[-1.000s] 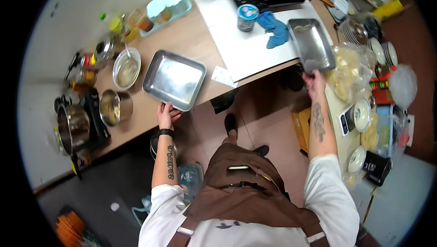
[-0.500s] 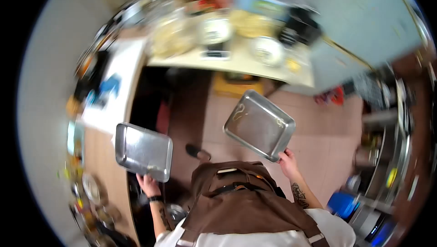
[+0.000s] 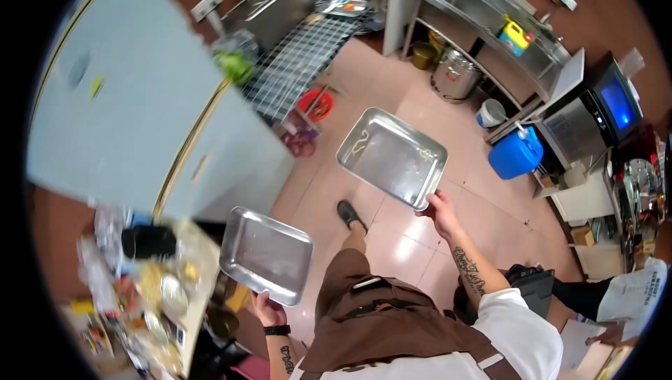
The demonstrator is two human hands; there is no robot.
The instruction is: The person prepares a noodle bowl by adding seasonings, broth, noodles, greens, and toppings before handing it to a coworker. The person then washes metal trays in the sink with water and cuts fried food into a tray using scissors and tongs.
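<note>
My left hand [image 3: 269,308] grips the near edge of a rectangular metal tray [image 3: 267,254], which looks bare inside and hangs above the floor beside the cluttered table. In my right hand [image 3: 439,213] is the near right corner of a second metal tray [image 3: 392,157]. A few pale, noodle-like strands lie in that second tray, near its left end and its right side. Both trays are apart from each other and tilted a little. The fingers under each tray are partly hidden.
A light blue fridge [image 3: 140,86] stands at the left. Below it is a table [image 3: 199,296] with bags and bowls. A red basin [image 3: 315,104] sits on the floor by a checkered table [image 3: 301,58]. At the right are a blue jug [image 3: 516,152], a microwave [image 3: 591,114] and a metal sink [image 3: 490,23].
My view has turned right, away from the counters toward the fridge and sink. Both trays, first seen over the work surfaces, are now held over the floor.
</note>
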